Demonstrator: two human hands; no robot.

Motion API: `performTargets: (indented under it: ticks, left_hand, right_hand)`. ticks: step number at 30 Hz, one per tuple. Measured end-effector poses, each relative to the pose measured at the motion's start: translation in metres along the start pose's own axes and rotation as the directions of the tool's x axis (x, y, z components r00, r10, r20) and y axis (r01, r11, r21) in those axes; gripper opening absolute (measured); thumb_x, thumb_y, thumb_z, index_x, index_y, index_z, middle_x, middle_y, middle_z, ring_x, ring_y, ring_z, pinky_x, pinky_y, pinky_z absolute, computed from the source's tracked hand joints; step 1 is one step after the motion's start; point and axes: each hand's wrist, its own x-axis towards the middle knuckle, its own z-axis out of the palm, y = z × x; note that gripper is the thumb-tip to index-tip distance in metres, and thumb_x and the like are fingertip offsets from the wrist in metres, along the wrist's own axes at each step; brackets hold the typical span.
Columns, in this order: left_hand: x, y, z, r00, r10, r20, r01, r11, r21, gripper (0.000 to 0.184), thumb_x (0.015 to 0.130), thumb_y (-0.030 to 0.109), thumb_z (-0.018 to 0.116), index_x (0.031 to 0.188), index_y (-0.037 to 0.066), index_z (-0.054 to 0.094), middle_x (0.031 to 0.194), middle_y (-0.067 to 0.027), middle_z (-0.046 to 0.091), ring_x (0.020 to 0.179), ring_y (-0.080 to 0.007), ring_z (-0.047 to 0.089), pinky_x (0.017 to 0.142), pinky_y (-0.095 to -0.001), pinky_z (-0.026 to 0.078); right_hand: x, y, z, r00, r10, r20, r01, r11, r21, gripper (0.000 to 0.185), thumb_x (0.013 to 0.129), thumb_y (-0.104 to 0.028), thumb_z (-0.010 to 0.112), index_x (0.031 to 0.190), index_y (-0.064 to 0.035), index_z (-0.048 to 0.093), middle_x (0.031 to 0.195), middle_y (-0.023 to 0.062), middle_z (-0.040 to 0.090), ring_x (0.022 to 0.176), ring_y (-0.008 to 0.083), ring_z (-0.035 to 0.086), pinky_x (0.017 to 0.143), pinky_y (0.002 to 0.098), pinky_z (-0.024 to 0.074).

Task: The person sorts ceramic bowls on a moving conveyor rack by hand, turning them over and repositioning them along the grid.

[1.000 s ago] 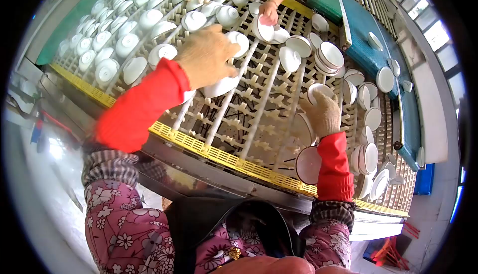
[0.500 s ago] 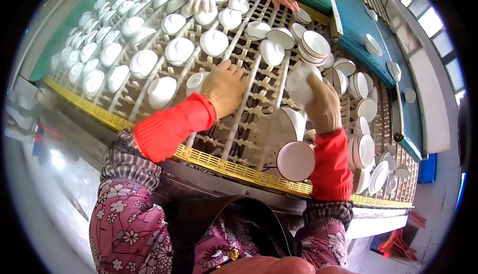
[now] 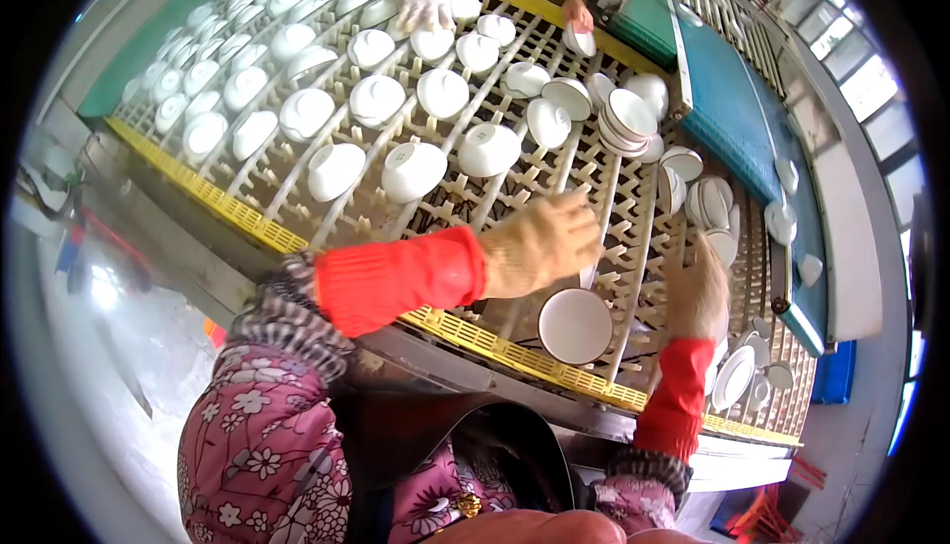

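My left hand [image 3: 542, 243], in a tan glove with a red cuff, hovers over the rack belt with its fingers stretched to the right. A white sliver shows beneath it; whatever lies under the palm is hidden. Just below, a white bowl [image 3: 575, 326] with a brown rim leans with its mouth towards me. My right hand [image 3: 699, 289], gloved likewise, reaches forward with fingers extended, close to a leaning group of bowls [image 3: 711, 201]. No bowl shows in it. Upside-down bowls stand left of my hands, the closest being a white bowl [image 3: 490, 150].
Rows of overturned bowls [image 3: 242, 89] cover the far left of the belt. Opposite me, another person's white-gloved hand [image 3: 426, 5] touches a bowl, and a bare hand [image 3: 578, 16] holds another. Stacked bowls [image 3: 628, 121] stand mid-right, beside a teal conveyor [image 3: 727, 119]. A yellow edge [image 3: 515, 346] runs along my side.
The bowl that was in my right hand is gone from it, and another overturned bowl stands in the near row. Both hands have moved right. The bare hand opposite now holds a bowl.
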Motion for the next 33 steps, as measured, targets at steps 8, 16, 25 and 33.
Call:
performTargets:
  ticks: [8,16,25,33]
  left_hand:
    - [0.059,0.029,0.046,0.929,0.167,0.33,-0.155,0.986,-0.062,0.01,0.088,0.024,0.077,0.084,0.02,0.085,0.083,0.0011,0.079,0.088,-0.0206,0.073,0.09,-0.0371,0.056]
    - [-0.047,-0.083,-0.069,0.749,-0.612,-0.254,0.496,0.772,-0.399,0.024,0.101,0.014,0.068,0.115,0.011,0.087,0.098,-0.0145,0.081,0.096,-0.0351,0.079,0.093,-0.0428,0.064]
    - [-0.275,-0.123,-0.145,0.258,-0.942,0.213,0.903,0.314,0.294,0.064,0.094,0.016,0.083,0.156,0.01,0.069,0.162,-0.0232,0.064,0.15,-0.041,0.06,0.125,-0.0493,0.048]
    - [-0.278,-0.115,-0.141,0.17,-0.982,0.079,0.969,0.181,0.166,0.063,0.101,0.035,0.076,0.157,0.008,0.064,0.153,-0.0173,0.068,0.134,-0.046,0.068,0.124,-0.0633,0.044]
  right_hand:
    - [-0.07,0.08,-0.032,0.926,0.257,0.276,-0.169,0.937,-0.305,0.061,0.099,-0.055,0.071,0.098,0.0053,0.08,0.099,0.0353,0.077,0.099,0.0532,0.076,0.092,0.0594,0.0578]
    - [-0.083,0.086,-0.039,0.945,0.212,0.25,-0.206,0.977,-0.052,0.055,0.1,-0.045,0.077,0.084,0.0074,0.077,0.074,0.028,0.067,0.069,0.0393,0.069,0.071,0.0512,0.0549]
    - [-0.041,-0.004,-0.006,0.804,-0.571,-0.163,0.594,0.769,0.235,0.043,0.089,-0.016,0.089,0.128,-0.0008,0.076,0.106,0.019,0.08,0.096,0.0384,0.078,0.085,0.0471,0.0628]
    - [-0.011,-0.246,0.05,0.833,-0.519,0.193,-0.145,0.132,0.981,0.046,0.095,-0.013,0.085,0.136,-0.006,0.068,0.133,0.0163,0.078,0.122,0.0334,0.078,0.105,0.046,0.066]
